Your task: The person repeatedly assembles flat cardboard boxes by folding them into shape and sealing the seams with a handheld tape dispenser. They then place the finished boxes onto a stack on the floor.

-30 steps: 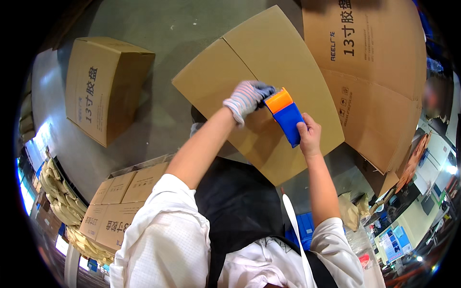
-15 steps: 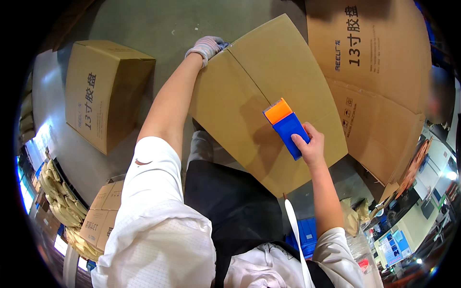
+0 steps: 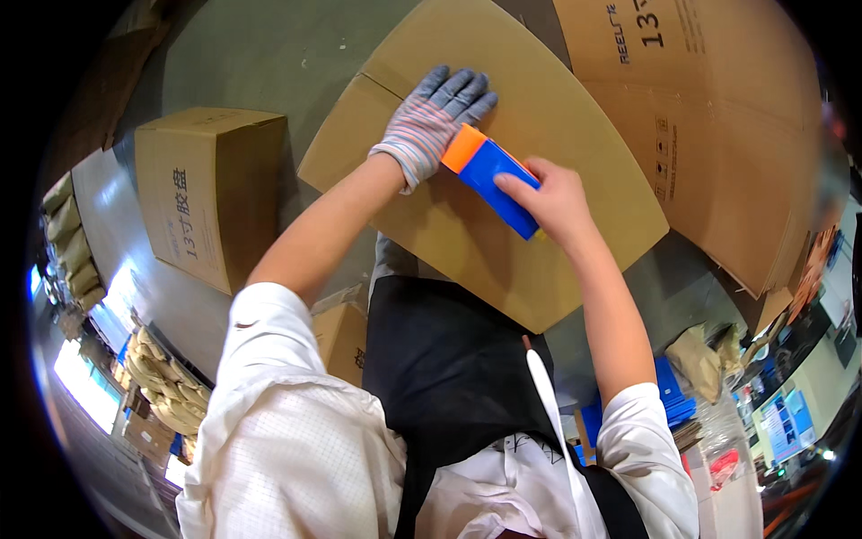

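A closed brown cardboard box stands in front of me, a seam between its flaps crossing the top. My left hand, in a grey-and-pink striped knit glove, lies flat on that top with its fingers stretched out, covering part of the seam. My bare right hand is closed around a blue tape dispenser with an orange end. The orange end is right beside the gloved palm, over the box top. Whether tape runs out of the dispenser, I cannot tell.
A large printed carton stands beyond the box on the right. Another carton sits on the floor at left, and a smaller one is partly hidden by my left arm. Blue bins and paper bags lie at lower right.
My left hand has left the box's far-left edge and now lies flat on its top. My right hand has brought the tape dispenser up and left, beside it.
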`<action>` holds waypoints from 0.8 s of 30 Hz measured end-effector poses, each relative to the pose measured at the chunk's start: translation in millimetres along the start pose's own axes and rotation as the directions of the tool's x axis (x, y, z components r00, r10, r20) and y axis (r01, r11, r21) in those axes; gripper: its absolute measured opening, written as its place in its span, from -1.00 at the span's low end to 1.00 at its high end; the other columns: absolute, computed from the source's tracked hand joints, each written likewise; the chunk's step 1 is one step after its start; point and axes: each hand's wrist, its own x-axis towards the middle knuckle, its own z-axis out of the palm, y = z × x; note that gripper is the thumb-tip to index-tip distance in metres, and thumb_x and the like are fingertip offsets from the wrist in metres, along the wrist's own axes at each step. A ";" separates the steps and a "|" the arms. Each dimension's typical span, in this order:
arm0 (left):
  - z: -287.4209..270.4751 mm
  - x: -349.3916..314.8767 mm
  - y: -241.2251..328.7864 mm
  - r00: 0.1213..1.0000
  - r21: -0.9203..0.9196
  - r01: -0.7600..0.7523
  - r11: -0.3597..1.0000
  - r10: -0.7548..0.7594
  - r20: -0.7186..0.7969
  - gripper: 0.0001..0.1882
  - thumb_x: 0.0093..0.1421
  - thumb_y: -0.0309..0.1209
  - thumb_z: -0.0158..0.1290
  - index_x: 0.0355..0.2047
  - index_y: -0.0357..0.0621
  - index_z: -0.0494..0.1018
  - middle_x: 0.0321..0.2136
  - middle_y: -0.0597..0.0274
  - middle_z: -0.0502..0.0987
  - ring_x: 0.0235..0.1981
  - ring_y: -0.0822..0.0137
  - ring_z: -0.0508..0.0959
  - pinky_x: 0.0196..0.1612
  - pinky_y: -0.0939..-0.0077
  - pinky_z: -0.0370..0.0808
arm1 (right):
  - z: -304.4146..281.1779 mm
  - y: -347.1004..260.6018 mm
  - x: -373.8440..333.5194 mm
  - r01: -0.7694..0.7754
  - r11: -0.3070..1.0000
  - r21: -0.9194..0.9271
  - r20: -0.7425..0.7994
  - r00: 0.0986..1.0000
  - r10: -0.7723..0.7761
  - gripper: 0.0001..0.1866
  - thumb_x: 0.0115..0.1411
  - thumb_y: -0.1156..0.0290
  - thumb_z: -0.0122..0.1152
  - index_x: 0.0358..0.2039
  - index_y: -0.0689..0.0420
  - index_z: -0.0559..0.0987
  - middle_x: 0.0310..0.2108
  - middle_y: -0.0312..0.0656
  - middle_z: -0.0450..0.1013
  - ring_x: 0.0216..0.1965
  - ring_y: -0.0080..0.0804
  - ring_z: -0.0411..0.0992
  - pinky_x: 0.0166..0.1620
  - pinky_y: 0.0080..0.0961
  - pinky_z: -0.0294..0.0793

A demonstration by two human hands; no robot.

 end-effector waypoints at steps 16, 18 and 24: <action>23.9 25.1 103.4 0.958 0.013 0.277 0.961 -0.275 -0.084 -0.38 0.21 -0.17 -0.10 0.29 0.07 0.15 0.29 -0.07 0.11 0.32 -0.10 0.07 0.34 -0.14 -0.15 | -137.0 298.4 -290.4 -0.499 0.808 -0.314 -0.182 0.866 0.465 -0.42 -0.07 -0.12 0.25 -0.23 0.13 0.60 -0.49 -0.03 0.55 -0.38 -0.04 0.54 -0.28 -0.23 0.51; 1.1 51.7 171.3 0.994 -0.064 0.052 0.997 -0.046 0.100 -0.41 0.21 -0.15 -0.09 0.26 0.08 0.19 0.29 0.03 0.15 0.31 -0.04 0.10 0.34 -0.13 -0.14 | -129.2 319.3 -289.6 -0.512 0.781 -0.358 -0.144 0.857 0.496 -0.43 -0.06 -0.12 0.24 -0.26 0.14 0.60 -0.48 -0.01 0.54 -0.38 -0.01 0.53 -0.29 -0.21 0.50; 13.6 77.0 344.6 0.660 -0.332 -0.693 0.640 0.749 0.065 -0.50 0.19 -0.17 -0.06 0.17 0.17 0.31 0.23 0.40 0.27 0.27 0.23 0.22 0.34 -0.10 -0.05 | -61.9 331.3 -193.2 -0.485 0.807 -0.338 -0.119 0.872 0.475 -0.51 -0.08 -0.04 0.24 -0.33 0.13 0.61 -0.40 0.02 0.55 -0.29 -0.03 0.53 -0.25 -0.19 0.50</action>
